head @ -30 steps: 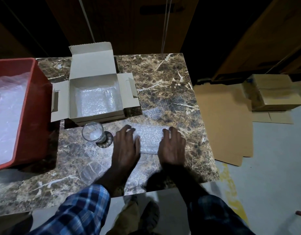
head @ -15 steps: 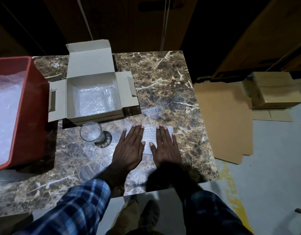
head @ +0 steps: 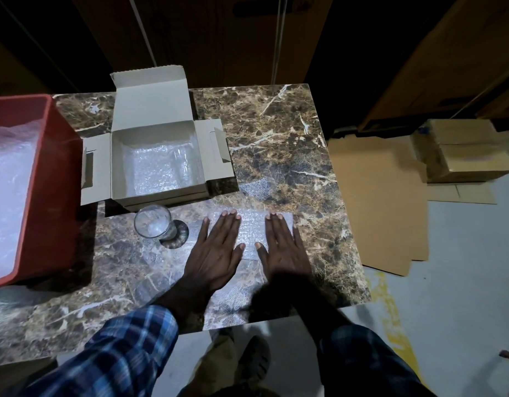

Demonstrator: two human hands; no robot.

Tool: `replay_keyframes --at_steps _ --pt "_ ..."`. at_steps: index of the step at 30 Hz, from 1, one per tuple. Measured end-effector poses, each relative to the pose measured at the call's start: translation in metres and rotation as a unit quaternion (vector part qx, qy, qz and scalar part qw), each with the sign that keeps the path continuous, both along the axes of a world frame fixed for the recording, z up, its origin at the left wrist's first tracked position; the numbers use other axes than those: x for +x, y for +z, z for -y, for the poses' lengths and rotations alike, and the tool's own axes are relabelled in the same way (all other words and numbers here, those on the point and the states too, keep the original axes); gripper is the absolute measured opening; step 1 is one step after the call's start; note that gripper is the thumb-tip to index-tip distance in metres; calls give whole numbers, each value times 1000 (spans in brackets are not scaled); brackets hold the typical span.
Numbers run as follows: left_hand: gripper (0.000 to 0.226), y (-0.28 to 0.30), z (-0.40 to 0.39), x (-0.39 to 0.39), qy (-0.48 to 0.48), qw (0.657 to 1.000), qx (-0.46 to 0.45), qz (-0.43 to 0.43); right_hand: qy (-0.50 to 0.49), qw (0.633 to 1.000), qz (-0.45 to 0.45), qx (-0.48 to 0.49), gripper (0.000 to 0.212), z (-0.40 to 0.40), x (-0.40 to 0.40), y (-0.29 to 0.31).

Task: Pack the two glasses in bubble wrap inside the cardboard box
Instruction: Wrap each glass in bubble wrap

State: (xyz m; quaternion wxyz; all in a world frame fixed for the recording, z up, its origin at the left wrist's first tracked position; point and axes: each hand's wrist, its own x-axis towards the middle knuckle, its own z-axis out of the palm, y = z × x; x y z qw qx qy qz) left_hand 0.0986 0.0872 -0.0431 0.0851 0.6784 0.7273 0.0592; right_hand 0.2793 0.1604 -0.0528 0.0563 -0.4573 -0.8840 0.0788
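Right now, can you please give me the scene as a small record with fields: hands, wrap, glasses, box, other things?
left hand: flat, fingers straight, pressing on the bubble wrap sheet
right hand: flat, fingers straight, pressing on the same sheet
bubble wrap sheet: spread on the marble table, in front of the box
loose glass: upright, unwrapped, left of the left hand
cardboard box: open, lined with bubble wrap; one wrapped glass seems to lie inside
red bin: at the left, holds more wrap

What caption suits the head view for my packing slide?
Both hands, left hand and right hand, press a bubble wrap sheet flat beside a glass and open cardboard box.
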Motion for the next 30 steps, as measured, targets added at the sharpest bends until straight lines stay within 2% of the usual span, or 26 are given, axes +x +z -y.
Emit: replay_keyframes --at_steps 3,4,6,9,12,15,21,26,30 --pt "71 1 7 -11 25 1000 -14 10 -52 998 -13 15 72 0 16 3" --pt "73 3 10 -14 27 999 -20 15 -45 999 -18 21 74 0 19 6" --pt "75 7 17 -14 17 999 -10 26 30 998 -38 34 73 4 25 7" --pt "73 12 24 -6 -49 998 36 20 135 981 -110 83 55 10 26 3" --pt "65 7 26 3 -102 992 72 25 161 967 -148 133 35 8 20 1" --pt "54 2 23 7 -113 988 99 31 172 960 -159 155 23 5 17 3" --pt "33 -2 14 6 -123 979 160 30 136 966 -206 72 12 10 11 18" --pt "24 4 20 -5 -112 976 181 54 127 971 -201 24 28 15 18 24" --pt "15 13 26 -8 -106 970 193 99 87 967 -236 26 22 12 27 22"
